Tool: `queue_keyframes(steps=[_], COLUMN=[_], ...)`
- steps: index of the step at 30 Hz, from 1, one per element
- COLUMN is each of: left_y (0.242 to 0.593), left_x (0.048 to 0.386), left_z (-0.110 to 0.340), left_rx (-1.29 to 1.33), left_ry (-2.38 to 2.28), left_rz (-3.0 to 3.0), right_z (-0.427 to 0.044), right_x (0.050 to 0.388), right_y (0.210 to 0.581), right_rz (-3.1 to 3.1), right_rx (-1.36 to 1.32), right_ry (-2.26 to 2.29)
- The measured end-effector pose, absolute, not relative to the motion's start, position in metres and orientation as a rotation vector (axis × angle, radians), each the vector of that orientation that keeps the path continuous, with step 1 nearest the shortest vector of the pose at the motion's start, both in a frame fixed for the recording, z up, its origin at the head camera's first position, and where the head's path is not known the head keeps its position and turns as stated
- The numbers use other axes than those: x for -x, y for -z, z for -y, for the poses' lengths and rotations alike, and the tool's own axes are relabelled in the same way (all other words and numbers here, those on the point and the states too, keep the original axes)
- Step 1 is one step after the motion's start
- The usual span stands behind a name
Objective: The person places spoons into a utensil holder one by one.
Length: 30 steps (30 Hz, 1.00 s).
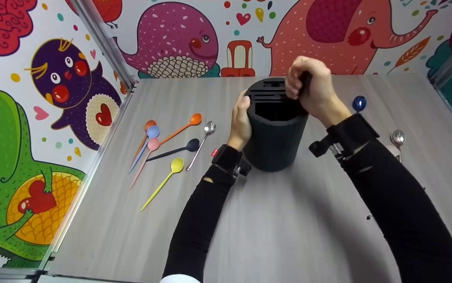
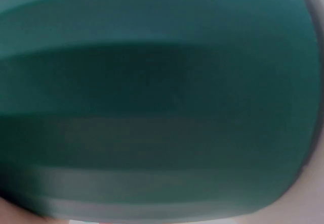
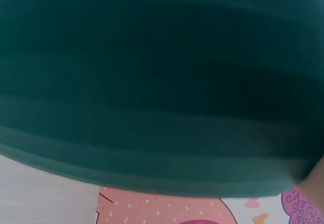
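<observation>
- Black sleeve nearest.
- Right hand beyond: fingers curled, seemingly round something dark.
- Container just below that hand.
- Left hand grips its side; firm bracing should prevent tipping.

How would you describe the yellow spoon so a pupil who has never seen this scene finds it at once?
In the head view, start at the large dark green utensil holder near the centre. Find the spoons to its left and go to the bottom of that group. The yellow spoon lies there, the only yellow one and the lowest in the picture.
</observation>
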State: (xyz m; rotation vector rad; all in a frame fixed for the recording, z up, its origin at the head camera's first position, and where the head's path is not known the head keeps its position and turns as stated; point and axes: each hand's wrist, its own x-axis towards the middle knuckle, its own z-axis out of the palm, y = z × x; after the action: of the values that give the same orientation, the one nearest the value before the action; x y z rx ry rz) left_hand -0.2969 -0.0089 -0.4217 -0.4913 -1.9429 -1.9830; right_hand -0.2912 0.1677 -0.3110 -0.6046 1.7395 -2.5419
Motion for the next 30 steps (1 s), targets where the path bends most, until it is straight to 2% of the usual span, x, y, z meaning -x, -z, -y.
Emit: queue_keyframes(steps=[18,30], left_y=[0.423,0.424], left_x=[0.297,0.296], left_z=[0.009,0.010], left_rx=[0.490,0.484], left_ry=[2.015,2.008], left_rz=[1.927,1.949], right_z=[-0.176,-0.180], right_x=[0.289,0.287], right_y=[0.317,0.324], right_rz=[-1.768,-1.951], right_rx=[0.526,0.593], right_ry=[2.723,2.690])
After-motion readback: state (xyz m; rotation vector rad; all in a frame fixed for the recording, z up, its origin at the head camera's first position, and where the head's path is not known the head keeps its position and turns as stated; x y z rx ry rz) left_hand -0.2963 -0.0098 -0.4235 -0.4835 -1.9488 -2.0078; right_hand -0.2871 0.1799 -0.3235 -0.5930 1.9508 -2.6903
